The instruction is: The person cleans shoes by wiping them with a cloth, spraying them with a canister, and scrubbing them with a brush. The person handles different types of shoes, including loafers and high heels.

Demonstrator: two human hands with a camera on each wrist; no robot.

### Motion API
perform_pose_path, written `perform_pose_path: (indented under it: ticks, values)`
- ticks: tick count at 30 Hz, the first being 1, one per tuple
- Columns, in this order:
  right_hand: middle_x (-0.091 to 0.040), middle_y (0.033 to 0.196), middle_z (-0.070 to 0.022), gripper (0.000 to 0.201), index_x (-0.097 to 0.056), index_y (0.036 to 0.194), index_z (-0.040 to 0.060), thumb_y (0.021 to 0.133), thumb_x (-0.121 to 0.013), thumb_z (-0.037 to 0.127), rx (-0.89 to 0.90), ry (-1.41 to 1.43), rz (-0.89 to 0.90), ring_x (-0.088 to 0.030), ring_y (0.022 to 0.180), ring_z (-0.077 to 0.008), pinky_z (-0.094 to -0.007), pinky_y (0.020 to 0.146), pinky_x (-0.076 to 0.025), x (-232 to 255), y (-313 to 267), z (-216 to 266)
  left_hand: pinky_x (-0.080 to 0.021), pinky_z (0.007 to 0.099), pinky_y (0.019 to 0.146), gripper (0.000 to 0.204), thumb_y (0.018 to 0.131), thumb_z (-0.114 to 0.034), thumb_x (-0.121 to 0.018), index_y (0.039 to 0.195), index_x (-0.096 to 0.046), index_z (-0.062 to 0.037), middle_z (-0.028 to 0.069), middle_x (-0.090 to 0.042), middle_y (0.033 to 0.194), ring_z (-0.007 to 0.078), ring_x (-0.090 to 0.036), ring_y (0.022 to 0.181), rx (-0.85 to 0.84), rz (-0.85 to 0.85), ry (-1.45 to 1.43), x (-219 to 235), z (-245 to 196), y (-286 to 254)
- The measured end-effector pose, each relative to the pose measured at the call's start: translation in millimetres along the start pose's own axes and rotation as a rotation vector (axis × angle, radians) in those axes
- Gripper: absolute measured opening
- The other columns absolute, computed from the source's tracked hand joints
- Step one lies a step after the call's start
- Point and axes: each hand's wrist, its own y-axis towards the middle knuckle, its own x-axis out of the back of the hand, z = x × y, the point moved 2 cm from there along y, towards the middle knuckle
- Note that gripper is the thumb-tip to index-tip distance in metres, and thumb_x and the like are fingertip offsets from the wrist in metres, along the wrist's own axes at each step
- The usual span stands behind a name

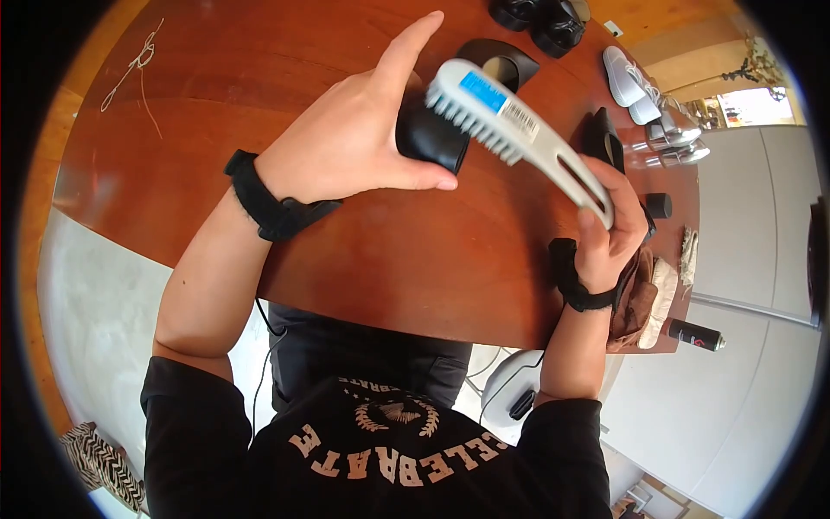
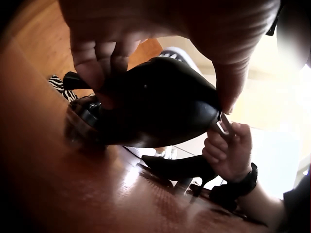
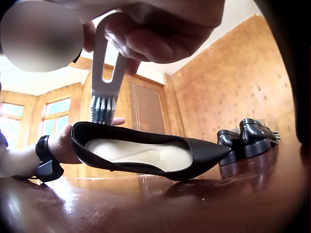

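My left hand point(image 1: 333, 134) holds a black pointed-toe pump point(image 3: 206, 153), thumb on one side and fingers on the other. The pump's beige insole shows in the right wrist view, its toe pointing away from that hand. In my right hand point(image 1: 616, 216) is a pale grey scrub brush point(image 1: 540, 151), gripped by its slotted handle. A blue label and a barcode mark the back of the brush. Its bristles point(image 3: 103, 109) face the pump and overlap its heel-side rim in the right wrist view.
On the reddish wooden table point(image 1: 207, 95), black loafers point(image 1: 553, 30), white sneakers point(image 1: 627, 82), silver shoes point(image 1: 676, 143) and another black pump point(image 1: 603, 138) stand along the far and right sides. A brown cloth point(image 1: 635, 294) and a spray can point(image 1: 694, 334) lie near the right edge; string point(image 1: 134, 65) lies left.
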Motion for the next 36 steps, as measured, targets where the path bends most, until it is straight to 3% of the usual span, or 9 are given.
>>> perform_pose_path:
  ticks: [4,7,10,13,14,18,24,30,36]
  values:
    - [-0.071,0.096,-0.0065,0.041,-0.066,0.118,-0.0056,0.083,-0.073,0.014,-0.015,0.003,0.035,-0.062,0.083,-0.0096,-0.0227,0.077,-0.049,-3,-1,1,-0.049,0.0356,0.089,0.122,0.072,-0.022,-0.091,0.162,-0.01,-0.0085,0.0211,-0.064,0.125,0.0292,-0.063,0.104,0.089,0.019,-0.043,-1,-1,0]
    - [-0.07,0.097,-0.006,0.041,-0.065,0.119,-0.0056,0.082,-0.073,0.01,-0.024,0.023,0.068,-0.059,0.083,-0.0087,-0.0222,0.077,-0.048,-6,0,1,-0.048,0.0349,0.095,0.114,0.079,-0.026,-0.086,0.161,-0.01,-0.0042,0.0241,-0.058,0.135,0.0278,-0.06,0.115,-0.02,0.006,-0.009,-9,14,0]
    - [-0.07,0.098,-0.0059,0.041,-0.063,0.12,-0.0049,0.081,-0.073,0.007,-0.128,0.04,0.08,-0.059,0.085,-0.0081,-0.0227,0.078,-0.048,-8,0,1,-0.044,0.0362,0.106,0.105,0.087,-0.033,-0.078,0.16,-0.01,0.001,0.0261,-0.051,0.143,0.0289,-0.052,0.133,0.187,0.114,-0.074,2,-1,1]
    - [-0.069,0.097,-0.0053,0.04,-0.062,0.12,-0.0045,0.083,-0.071,0.007,-0.155,0.003,0.155,-0.059,0.085,-0.0085,-0.0227,0.077,-0.048,-14,0,3,-0.045,0.0367,0.106,0.1,0.093,-0.04,-0.072,0.159,-0.011,0.0033,0.0282,-0.049,0.143,0.0282,-0.053,0.131,0.024,0.005,-0.143,-3,26,4]
    - [-0.069,0.098,-0.0055,0.039,-0.06,0.121,-0.0044,0.086,-0.071,0.008,-0.146,-0.025,0.177,-0.059,0.087,-0.0087,-0.0228,0.079,-0.048,-17,0,4,-0.049,0.0337,0.095,0.095,0.096,-0.044,-0.067,0.158,-0.015,0.0056,0.0255,-0.053,0.138,0.0253,-0.06,0.116,0.013,-0.017,-0.217,-4,23,4]
    - [-0.067,0.107,-0.007,0.044,-0.055,0.127,-0.0045,0.09,-0.072,0.013,-0.236,0.03,0.103,-0.057,0.091,-0.0089,-0.0225,0.081,-0.046,-18,-5,2,-0.051,0.0305,0.084,0.087,0.102,-0.055,-0.052,0.157,-0.022,0.0057,0.0196,-0.057,0.133,0.0218,-0.063,0.108,0.194,0.022,-0.389,2,9,0]
    - [-0.066,0.108,-0.0064,0.046,-0.054,0.127,-0.0041,0.088,-0.074,0.01,-0.012,0.061,0.09,-0.056,0.091,-0.0085,-0.0233,0.081,-0.047,-20,-9,2,-0.054,0.0283,0.077,0.09,0.102,-0.073,-0.021,0.152,-0.036,-0.0001,0.0177,-0.061,0.132,0.0225,-0.069,0.097,0.152,0.027,-0.641,5,14,9]
    - [-0.071,0.113,-0.0154,0.051,-0.061,0.128,-0.0011,0.08,-0.079,0.001,0.03,-0.148,0.193,-0.071,0.097,-0.0251,-0.0311,0.082,-0.055,-23,-5,8,-0.056,0.0306,0.079,0.094,0.099,-0.077,-0.021,0.147,-0.045,0.0005,0.0153,-0.066,0.125,0.0215,-0.067,0.105,0.224,-0.021,-0.871,7,30,8]
    - [-0.071,0.112,-0.0153,0.05,-0.064,0.124,-0.0022,0.077,-0.08,0.0,0.207,-0.269,0.147,-0.07,0.093,-0.0248,-0.0315,0.078,-0.055,-21,1,13,-0.054,0.0363,0.091,0.099,0.097,-0.08,-0.022,0.148,-0.043,0.002,0.0142,-0.063,0.132,0.022,-0.064,0.115,0.25,0.018,-1.033,10,36,9]
